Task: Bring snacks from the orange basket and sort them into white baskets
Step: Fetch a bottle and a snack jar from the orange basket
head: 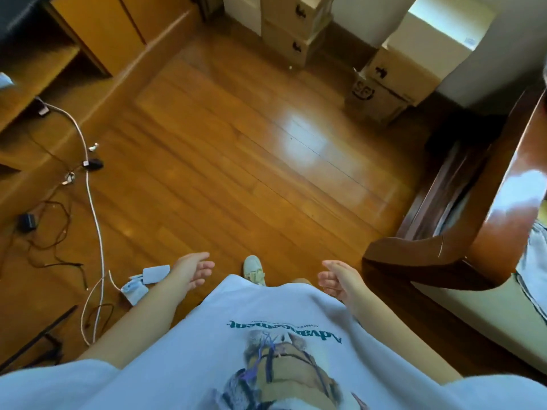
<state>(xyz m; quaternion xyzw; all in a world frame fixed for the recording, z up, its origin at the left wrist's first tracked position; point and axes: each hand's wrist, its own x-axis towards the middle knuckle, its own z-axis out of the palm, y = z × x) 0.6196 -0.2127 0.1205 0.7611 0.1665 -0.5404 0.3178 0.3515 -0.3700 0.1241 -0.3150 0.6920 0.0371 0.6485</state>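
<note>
Above the wooden floor (pixel 236 149), left hand (pixel 194 269) and right hand (pixel 339 279) hang empty (fingers loosely curled).

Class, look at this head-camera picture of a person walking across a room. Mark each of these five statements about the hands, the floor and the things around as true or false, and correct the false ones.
1. Both hands hold nothing. True: the left hand and the right hand are open and bare.
2. An orange basket stands on the floor ahead. False: no basket of any colour is in view.
3. Cardboard boxes are stacked by the far wall. True.
4. The floor is carpeted. False: it is glossy wood boards.
5. A white cable trails over the floor on the person's right. False: it lies on the person's left.
</note>
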